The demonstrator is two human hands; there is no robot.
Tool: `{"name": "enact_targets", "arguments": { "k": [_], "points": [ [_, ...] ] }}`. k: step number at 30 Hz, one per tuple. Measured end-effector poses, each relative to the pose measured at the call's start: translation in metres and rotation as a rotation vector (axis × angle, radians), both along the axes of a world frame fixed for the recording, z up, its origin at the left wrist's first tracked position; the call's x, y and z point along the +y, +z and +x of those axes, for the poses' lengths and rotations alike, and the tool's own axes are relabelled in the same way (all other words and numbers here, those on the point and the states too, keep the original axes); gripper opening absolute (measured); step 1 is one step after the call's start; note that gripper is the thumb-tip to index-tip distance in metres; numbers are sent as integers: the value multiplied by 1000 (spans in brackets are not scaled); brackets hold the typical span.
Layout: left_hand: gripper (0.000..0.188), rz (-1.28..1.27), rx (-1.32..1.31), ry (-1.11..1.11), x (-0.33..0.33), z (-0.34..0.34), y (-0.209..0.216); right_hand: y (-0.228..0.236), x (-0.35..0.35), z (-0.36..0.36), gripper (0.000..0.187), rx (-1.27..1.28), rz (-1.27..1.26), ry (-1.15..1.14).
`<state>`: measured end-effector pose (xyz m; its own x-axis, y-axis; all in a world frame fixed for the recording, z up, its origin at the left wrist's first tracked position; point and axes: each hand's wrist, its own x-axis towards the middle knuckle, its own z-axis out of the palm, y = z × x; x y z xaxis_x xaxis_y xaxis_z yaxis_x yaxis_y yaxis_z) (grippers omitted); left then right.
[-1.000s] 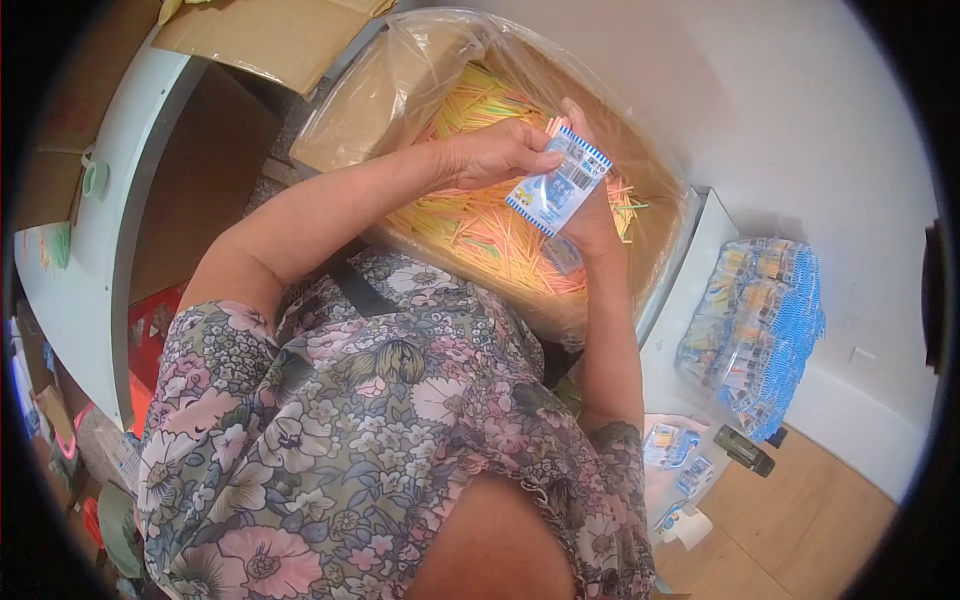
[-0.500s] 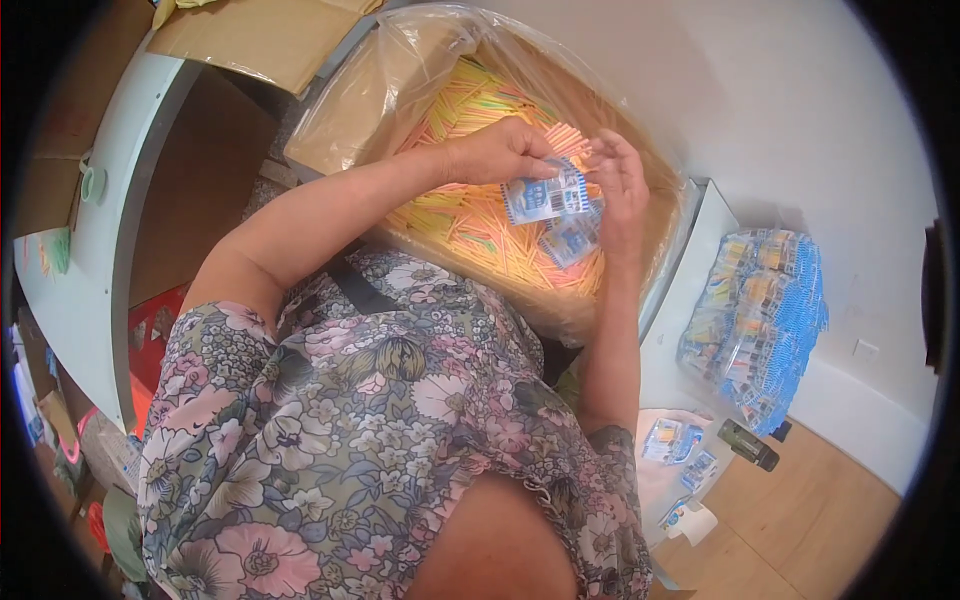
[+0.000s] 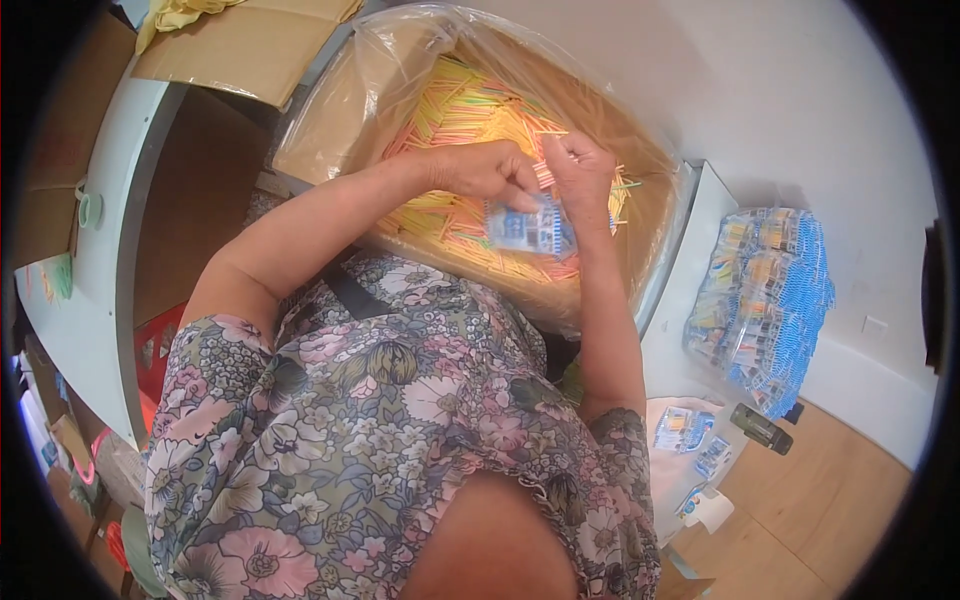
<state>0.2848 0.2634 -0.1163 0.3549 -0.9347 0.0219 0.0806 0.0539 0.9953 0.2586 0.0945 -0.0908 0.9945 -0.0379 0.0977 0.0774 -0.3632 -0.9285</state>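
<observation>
I am looking down past my flowered dress at my 2 bare hands, raised together over a big cardboard box (image 3: 640, 160) lined with clear plastic. The box is heaped with thin sticks (image 3: 470, 110) in yellow, orange and pink. My left hand (image 3: 480, 168) reaches in from the left, its fingers curled shut on the top edge of a small blue and white packet (image 3: 528, 228), which hangs just above the sticks near the box's near edge. My right hand (image 3: 578, 170) sits touching the left, fingers pinched tight around a little bundle of pink sticks (image 3: 543, 175) right at the packet's mouth. Past the box's right edge, on a white table (image 3: 672, 330), lies a clear bag (image 3: 762, 290) stuffed with many blue and white packets like mine. Lower down, near the table's near edge, a few loose packets (image 3: 685, 428) lie beside a small dark bottle (image 3: 760, 428). An opened flap of brown cardboard (image 3: 250, 45) lies at the far left corner.
</observation>
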Motion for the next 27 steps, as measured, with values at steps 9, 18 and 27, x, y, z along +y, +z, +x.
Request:
{"name": "enact_targets", "arguments": {
  "k": [9,18,27],
  "points": [
    [15,61,122,-123,7,0,11,20,-8,-2,21,18,-38,80],
    [19,67,61,239,4,5,8,54,-23,-11,20,76,-141,-275],
    [17,66,35,208,6,3,21,47,-41,-37,23,411,-267,297]
  ]
}}
